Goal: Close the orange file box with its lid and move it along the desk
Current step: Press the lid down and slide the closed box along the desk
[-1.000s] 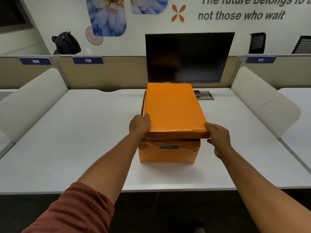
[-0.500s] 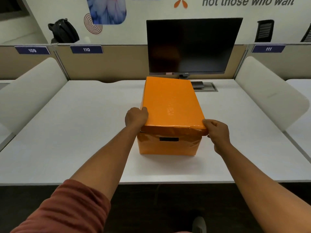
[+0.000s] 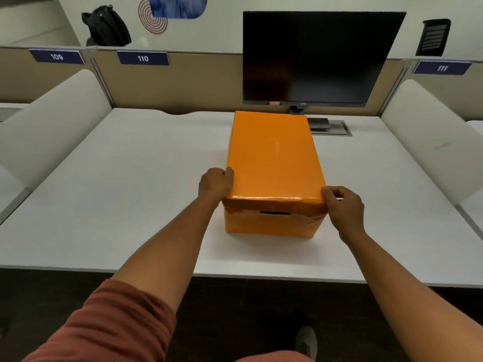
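Note:
The orange file box (image 3: 271, 224) stands in the middle of the white desk (image 3: 117, 192), its near face showing a dark handle slot. The orange lid (image 3: 274, 158) sits flat on top of it and covers the opening. My left hand (image 3: 215, 182) grips the lid's near left corner with curled fingers. My right hand (image 3: 343, 205) grips the near right corner, thumb on the lid's top edge.
A black monitor (image 3: 313, 58) stands right behind the box, with a cable hatch (image 3: 330, 128) at its foot. Padded white dividers (image 3: 52, 121) (image 3: 431, 142) flank the desk on both sides. A black backpack (image 3: 107, 27) sits beyond the back partition.
The lid has come down from a raised, tilted position onto the box and now sits flush. Both hands stayed on its near corners and followed it down.

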A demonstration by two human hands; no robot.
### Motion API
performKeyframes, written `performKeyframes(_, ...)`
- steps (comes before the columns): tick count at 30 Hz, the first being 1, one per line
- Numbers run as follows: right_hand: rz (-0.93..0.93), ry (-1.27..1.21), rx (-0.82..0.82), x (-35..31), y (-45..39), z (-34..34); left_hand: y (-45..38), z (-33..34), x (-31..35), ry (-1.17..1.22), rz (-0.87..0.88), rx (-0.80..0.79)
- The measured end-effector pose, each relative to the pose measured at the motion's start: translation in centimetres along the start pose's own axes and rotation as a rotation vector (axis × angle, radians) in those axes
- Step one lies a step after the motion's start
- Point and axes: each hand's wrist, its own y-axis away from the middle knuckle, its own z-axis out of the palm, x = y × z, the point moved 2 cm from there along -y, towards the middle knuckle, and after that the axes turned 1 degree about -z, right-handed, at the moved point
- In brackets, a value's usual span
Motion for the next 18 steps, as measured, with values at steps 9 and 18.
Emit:
performKeyframes(9,-0.092,0.203,-0.099,-3.1,-4.7,0.0,-2.7,-0.7,3.1,-0.026,0.06,0.018)
performKeyframes(18,-0.325,0.484,-0.275,-7.8,-14.4,4.6,-8.7,-0.1,8.2,-0.08,0.166,-0.005)
